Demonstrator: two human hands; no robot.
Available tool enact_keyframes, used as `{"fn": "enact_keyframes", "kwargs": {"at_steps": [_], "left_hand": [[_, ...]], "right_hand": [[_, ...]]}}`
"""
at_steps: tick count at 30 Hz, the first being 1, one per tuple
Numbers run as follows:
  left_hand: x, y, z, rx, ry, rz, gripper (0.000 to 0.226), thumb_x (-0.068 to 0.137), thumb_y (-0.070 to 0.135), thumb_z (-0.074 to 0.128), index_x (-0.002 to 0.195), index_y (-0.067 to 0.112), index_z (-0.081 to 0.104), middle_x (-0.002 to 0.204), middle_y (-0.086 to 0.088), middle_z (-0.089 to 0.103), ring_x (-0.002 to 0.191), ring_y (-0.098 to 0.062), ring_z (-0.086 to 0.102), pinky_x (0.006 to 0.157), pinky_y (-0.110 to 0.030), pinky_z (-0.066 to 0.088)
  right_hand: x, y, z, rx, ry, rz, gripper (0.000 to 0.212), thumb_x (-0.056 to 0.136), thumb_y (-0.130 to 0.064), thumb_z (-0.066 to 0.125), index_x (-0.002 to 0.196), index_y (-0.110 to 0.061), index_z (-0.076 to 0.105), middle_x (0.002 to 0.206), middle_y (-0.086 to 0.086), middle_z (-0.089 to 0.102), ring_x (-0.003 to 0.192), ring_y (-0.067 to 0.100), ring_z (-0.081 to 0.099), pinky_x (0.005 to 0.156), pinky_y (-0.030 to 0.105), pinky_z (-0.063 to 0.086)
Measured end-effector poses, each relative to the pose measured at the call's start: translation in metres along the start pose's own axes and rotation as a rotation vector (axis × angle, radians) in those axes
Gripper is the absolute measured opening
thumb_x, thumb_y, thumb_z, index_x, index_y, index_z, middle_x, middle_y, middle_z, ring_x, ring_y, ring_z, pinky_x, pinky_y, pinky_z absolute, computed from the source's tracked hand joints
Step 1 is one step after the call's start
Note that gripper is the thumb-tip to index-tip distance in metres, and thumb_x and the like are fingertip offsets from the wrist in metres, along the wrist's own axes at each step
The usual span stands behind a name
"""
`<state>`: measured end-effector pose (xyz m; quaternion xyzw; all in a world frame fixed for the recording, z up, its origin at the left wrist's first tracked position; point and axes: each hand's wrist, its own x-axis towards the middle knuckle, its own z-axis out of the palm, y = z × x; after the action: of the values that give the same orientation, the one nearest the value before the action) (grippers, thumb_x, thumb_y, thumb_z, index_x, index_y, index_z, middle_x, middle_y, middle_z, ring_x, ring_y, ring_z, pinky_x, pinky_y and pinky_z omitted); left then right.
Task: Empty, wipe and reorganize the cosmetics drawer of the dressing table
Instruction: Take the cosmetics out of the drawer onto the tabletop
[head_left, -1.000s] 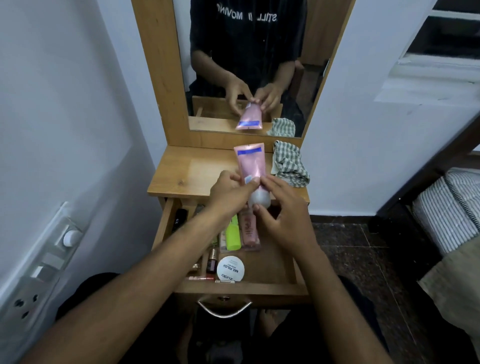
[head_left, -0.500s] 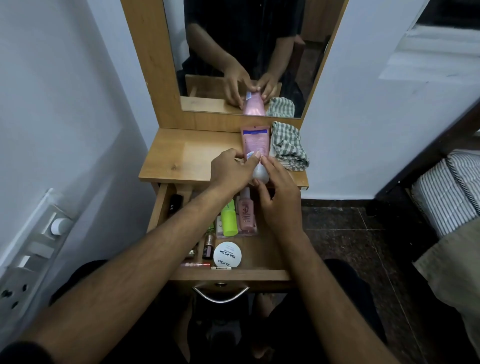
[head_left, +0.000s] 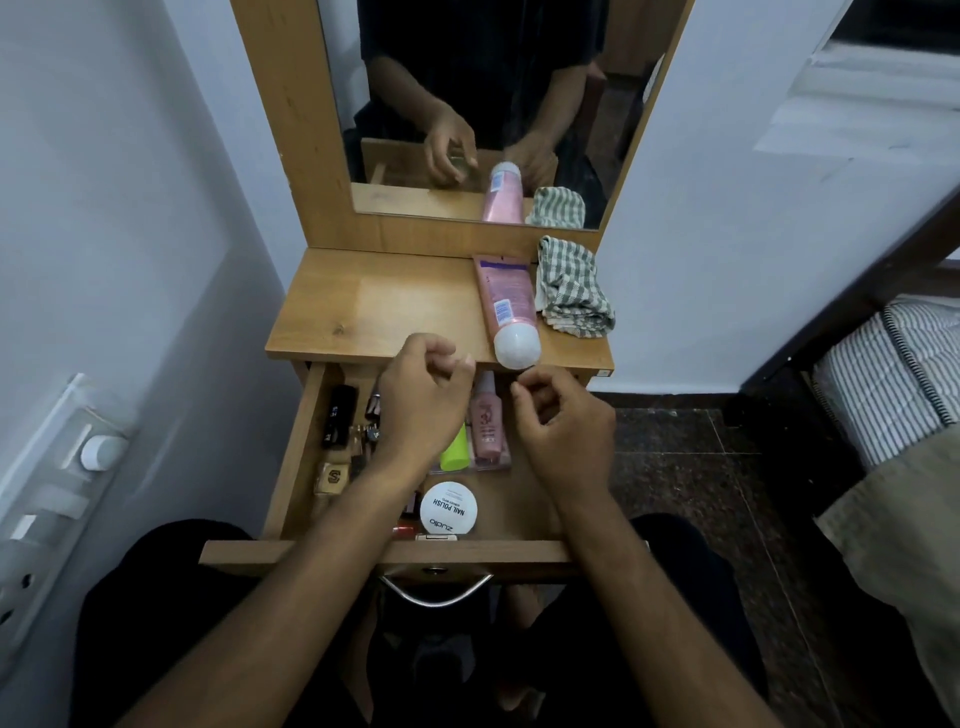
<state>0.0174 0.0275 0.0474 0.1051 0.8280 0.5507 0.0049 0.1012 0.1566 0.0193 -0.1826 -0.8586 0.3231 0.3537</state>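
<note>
A pink tube (head_left: 506, 306) with a white cap lies flat on the wooden tabletop (head_left: 363, 312), cap toward me, beside a green checked cloth (head_left: 571, 288). Below it the drawer (head_left: 296, 467) stands pulled out, holding a round white nail-polish-remover tub (head_left: 448, 508), a pink bottle (head_left: 488, 423), a lime-green tube (head_left: 455, 452), a black case (head_left: 340, 415) and several small items. My left hand (head_left: 421, 405) and my right hand (head_left: 563, 426) hover over the drawer with curled fingers, holding nothing, just short of the tube's cap.
A mirror (head_left: 478, 104) in a wooden frame rises behind the tabletop. A white wall with a switch panel (head_left: 57, 478) stands close on the left. At the right there is a dark tiled floor and a bed with striped bedding (head_left: 893, 374). A metal drawer handle (head_left: 436, 590) faces me.
Both hands laid the pink tube down on the tabletop next to the cloth, let go of it, and drew back over the drawer. The view tilted downward.
</note>
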Motion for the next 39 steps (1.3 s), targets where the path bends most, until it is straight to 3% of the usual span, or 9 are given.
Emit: {"fn": "enact_keyframes", "kwargs": {"at_steps": [3, 6, 9, 13, 17, 25, 32, 36, 39], "left_hand": [[-0.017, -0.018, -0.003, 0.088, -0.050, 0.030, 0.006, 0.090, 0.021, 0.071, 0.093, 0.019, 0.066, 0.079, 0.008, 0.065, 0.068, 0.000, 0.056, 0.061, -0.006, 0.041], [-0.021, -0.031, -0.005, 0.176, -0.071, 0.063, 0.007, 0.091, 0.019, 0.071, 0.095, 0.015, 0.067, 0.080, 0.007, 0.064, 0.069, 0.001, 0.055, 0.060, -0.005, 0.040], [-0.018, -0.040, -0.008, 0.225, -0.077, 0.050, 0.009, 0.091, 0.021, 0.071, 0.094, 0.013, 0.067, 0.078, 0.007, 0.062, 0.068, 0.001, 0.054, 0.059, -0.005, 0.040], [-0.021, -0.050, -0.005, 0.371, -0.118, 0.083, 0.018, 0.088, 0.026, 0.073, 0.097, 0.014, 0.063, 0.084, 0.003, 0.060, 0.075, -0.007, 0.051, 0.056, -0.010, 0.033], [-0.025, -0.056, -0.001, 0.426, -0.154, 0.078, 0.031, 0.086, 0.027, 0.074, 0.109, 0.011, 0.060, 0.100, -0.008, 0.061, 0.092, -0.022, 0.059, 0.071, -0.030, 0.042], [-0.027, -0.052, 0.004, 0.478, -0.193, 0.031, 0.050, 0.087, 0.034, 0.072, 0.123, 0.005, 0.052, 0.111, -0.015, 0.061, 0.100, -0.032, 0.060, 0.072, -0.033, 0.039], [-0.030, -0.046, 0.008, 0.456, -0.214, -0.018, 0.048, 0.090, 0.032, 0.067, 0.127, 0.006, 0.050, 0.114, -0.013, 0.067, 0.103, -0.031, 0.066, 0.072, -0.027, 0.041], [-0.028, -0.050, 0.008, 0.451, -0.223, -0.048, 0.047, 0.087, 0.033, 0.067, 0.123, 0.006, 0.054, 0.114, -0.012, 0.067, 0.104, -0.031, 0.066, 0.073, -0.028, 0.043], [-0.029, -0.049, 0.005, 0.359, -0.237, -0.087, 0.038, 0.084, 0.044, 0.062, 0.108, 0.014, 0.061, 0.095, -0.006, 0.069, 0.088, -0.025, 0.067, 0.068, -0.028, 0.051]], "right_hand": [[0.000, 0.005, 0.007, -0.140, -0.241, 0.135, 0.011, 0.088, -0.029, 0.075, 0.098, -0.025, 0.076, 0.079, -0.013, 0.072, 0.067, -0.001, 0.063, 0.065, 0.022, 0.057], [-0.002, 0.006, 0.013, -0.203, -0.324, 0.176, 0.016, 0.089, -0.033, 0.073, 0.101, -0.023, 0.075, 0.088, -0.011, 0.073, 0.073, -0.002, 0.062, 0.064, 0.009, 0.046], [0.001, 0.002, 0.020, -0.224, -0.378, 0.203, 0.018, 0.091, -0.038, 0.069, 0.094, -0.021, 0.075, 0.084, -0.006, 0.073, 0.073, 0.006, 0.064, 0.065, 0.021, 0.052], [0.012, 0.001, 0.035, -0.257, -0.415, 0.287, 0.032, 0.092, -0.049, 0.061, 0.073, -0.023, 0.065, 0.073, -0.003, 0.067, 0.069, 0.017, 0.063, 0.050, 0.018, 0.030], [0.012, 0.005, 0.046, -0.227, -0.443, 0.357, 0.043, 0.089, -0.059, 0.058, 0.071, -0.020, 0.061, 0.077, 0.004, 0.070, 0.068, 0.024, 0.063, 0.049, 0.023, 0.030], [0.002, 0.002, 0.028, -0.206, -0.537, 0.347, 0.038, 0.085, -0.049, 0.065, 0.060, -0.021, 0.062, 0.057, -0.004, 0.062, 0.058, 0.012, 0.060, 0.051, 0.026, 0.041], [-0.028, -0.013, -0.008, -0.143, -0.485, 0.385, 0.026, 0.073, -0.057, 0.078, 0.082, -0.039, 0.061, 0.085, -0.016, 0.065, 0.076, 0.001, 0.062, 0.070, 0.029, 0.059], [-0.026, -0.031, -0.032, 0.034, -0.447, 0.369, 0.025, 0.072, -0.037, 0.086, 0.088, -0.036, 0.067, 0.082, -0.013, 0.069, 0.076, 0.000, 0.064, 0.064, 0.016, 0.054], [-0.011, -0.045, -0.045, 0.150, -0.407, 0.316, 0.026, 0.073, -0.025, 0.086, 0.091, -0.033, 0.069, 0.079, -0.013, 0.070, 0.073, 0.000, 0.063, 0.061, 0.015, 0.051]]}}
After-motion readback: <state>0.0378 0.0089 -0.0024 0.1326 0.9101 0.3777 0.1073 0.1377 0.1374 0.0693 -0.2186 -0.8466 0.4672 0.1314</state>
